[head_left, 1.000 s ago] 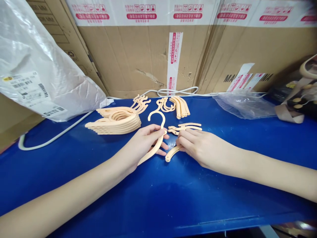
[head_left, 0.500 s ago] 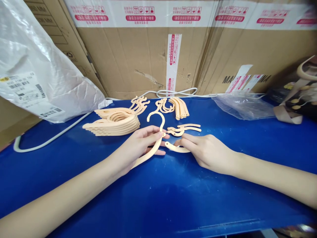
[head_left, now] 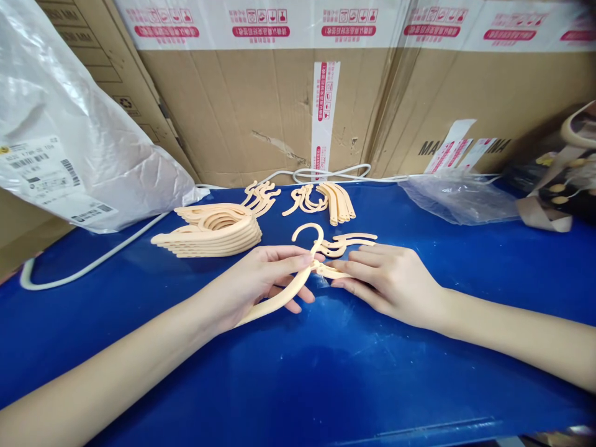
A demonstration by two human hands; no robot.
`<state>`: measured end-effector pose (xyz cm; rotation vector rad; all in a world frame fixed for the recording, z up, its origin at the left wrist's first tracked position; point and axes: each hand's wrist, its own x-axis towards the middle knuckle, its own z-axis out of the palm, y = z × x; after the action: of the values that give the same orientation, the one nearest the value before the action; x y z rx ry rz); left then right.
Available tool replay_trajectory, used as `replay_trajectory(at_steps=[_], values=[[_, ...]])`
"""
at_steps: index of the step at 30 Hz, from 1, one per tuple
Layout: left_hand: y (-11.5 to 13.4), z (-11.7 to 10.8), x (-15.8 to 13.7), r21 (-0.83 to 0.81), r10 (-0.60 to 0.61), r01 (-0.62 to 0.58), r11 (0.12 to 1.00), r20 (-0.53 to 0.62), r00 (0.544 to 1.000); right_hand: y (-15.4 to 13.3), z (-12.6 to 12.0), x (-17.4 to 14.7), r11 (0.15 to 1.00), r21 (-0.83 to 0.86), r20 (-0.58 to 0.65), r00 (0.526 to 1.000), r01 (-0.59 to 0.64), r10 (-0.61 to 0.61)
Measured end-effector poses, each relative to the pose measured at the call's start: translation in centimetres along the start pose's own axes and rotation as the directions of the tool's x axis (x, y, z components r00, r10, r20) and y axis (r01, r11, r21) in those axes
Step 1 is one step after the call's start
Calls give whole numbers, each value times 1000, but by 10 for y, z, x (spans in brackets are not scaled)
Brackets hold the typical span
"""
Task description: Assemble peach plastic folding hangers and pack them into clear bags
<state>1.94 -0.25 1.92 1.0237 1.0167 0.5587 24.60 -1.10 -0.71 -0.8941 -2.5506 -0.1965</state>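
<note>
Between thumb and fingers, my left hand (head_left: 274,273) pinches a cream plastic hanger piece with a hook (head_left: 318,233) at the top and one curved arm (head_left: 274,302) reaching down-left. My right hand (head_left: 395,276) is closed on a second cream hanger arm (head_left: 336,272), most of it hidden under the fingers. The end of that arm meets the base of the hook; whether the two are joined I cannot tell. Just behind my hands lie a few loose hanger pieces (head_left: 354,237) on the blue table.
A stack of hanger pieces (head_left: 218,239) lies on the blue table (head_left: 298,379) at the left. Hooks (head_left: 313,198) and curved arms (head_left: 341,203) are grouped farther back. A white parcel (head_left: 88,143), cardboard boxes (head_left: 261,112), a white cable (head_left: 84,270) and a clear plastic bag (head_left: 459,198) surround them.
My right hand has brought its hanger arm left and slightly up, against the hook's base. The hook in my left hand has shifted a little right and down.
</note>
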Motion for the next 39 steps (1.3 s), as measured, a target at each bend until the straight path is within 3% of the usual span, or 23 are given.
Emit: replay_trajectory(at_steps=[12, 29, 36, 39], values=[[0, 3, -2, 33, 49, -50, 998, 35, 998, -4, -4, 0, 994, -52, -59, 993, 95, -98], [-4, 1, 2, 73, 41, -45, 996, 68, 997, -4, -2, -1, 997, 22, 9, 997, 79, -79], [-6, 3, 3, 200, 41, -55, 978, 74, 996, -4, -2, -3, 996, 32, 7, 997, 83, -83], [-10, 7, -1, 439, 127, -132, 889, 41, 991, -2, -1, -2, 995, 65, -1, 997, 80, -80]])
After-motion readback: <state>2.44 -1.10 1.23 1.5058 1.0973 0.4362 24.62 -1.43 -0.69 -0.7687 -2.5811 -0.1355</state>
